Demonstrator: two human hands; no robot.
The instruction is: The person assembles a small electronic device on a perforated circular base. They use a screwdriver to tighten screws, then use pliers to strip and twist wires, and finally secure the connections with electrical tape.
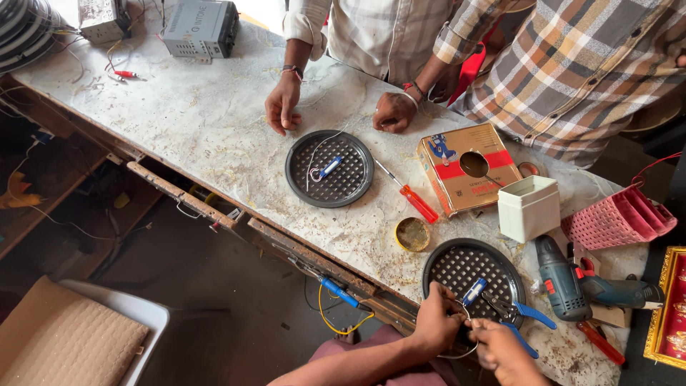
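Both of the person's hands work low at the near edge of the counter [214, 121]. The left hand [437, 323] is curled tight, pinching a thin wire [457, 352] that loops out below the knuckles; the right hand [504, 349] is closed around the blue handles of the pliers [516, 313], whose jaws point up onto the near perforated tray [446, 268]. Wire and pliers meet right at the tray's lower rim, likely so loose bits drop onto the tray instead of the floor. A small blue and white part [474, 292] lies on that tray just beside the plier jaws, within easy reach. A second perforated tray [343, 187] sits farther up the counter holding a similar small part [329, 168] with a wire tail, well apart from the hands. Between the trays lie a red-handled screwdriver [411, 196] and a round tin lid [413, 234]. To the right stand a yellow box with a hole in its top [446, 186], a white plastic tub [529, 209], a pink basket [618, 220] and a cordless drill [572, 282] lying on its side. Across the counter two other people lean in: one open hand [282, 104] rests flat, one fist [393, 112] rests on the top, neither holding anything. A car stereo unit [200, 27] sits at the far corner, out of the way.
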